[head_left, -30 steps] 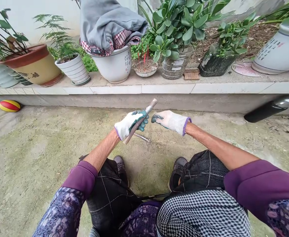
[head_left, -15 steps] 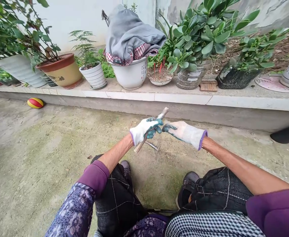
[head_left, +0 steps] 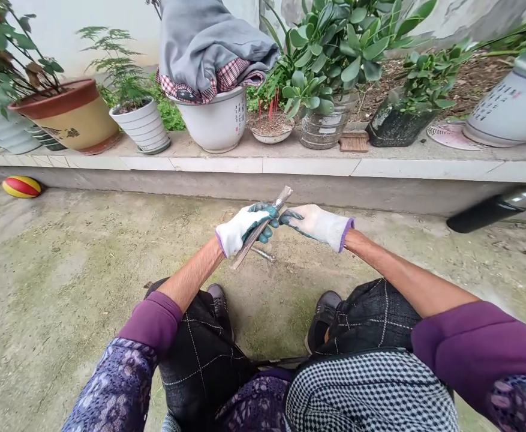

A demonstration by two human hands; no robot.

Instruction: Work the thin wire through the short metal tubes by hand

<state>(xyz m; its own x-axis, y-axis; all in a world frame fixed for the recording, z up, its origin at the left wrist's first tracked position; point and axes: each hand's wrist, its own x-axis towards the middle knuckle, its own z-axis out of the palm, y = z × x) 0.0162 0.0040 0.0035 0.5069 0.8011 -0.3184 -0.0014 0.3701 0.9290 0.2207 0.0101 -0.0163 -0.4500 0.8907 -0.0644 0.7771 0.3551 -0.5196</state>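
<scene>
Metal rod (head_left: 282, 197): slanted in the air over the concrete floor (head_left: 87, 258), short of its ledge edge, silver tip up.
Left hand (head_left: 243, 227): gloved grip closed round the rod's middle.
Right hand (head_left: 315, 223): fingers stretched to the rod's upper part; whether they pinch it, I cannot tell.
Doing it well: probably a firm left wrist and a light right touch near the tip.

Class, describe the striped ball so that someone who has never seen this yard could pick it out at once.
Find the long tiled ledge carrying the row of plant pots. Follow its foot to the far left, past the brown-rimmed yellow pot: the ball lies there on the ground. It alone is striped red and yellow, and sits off the ledge.
</scene>
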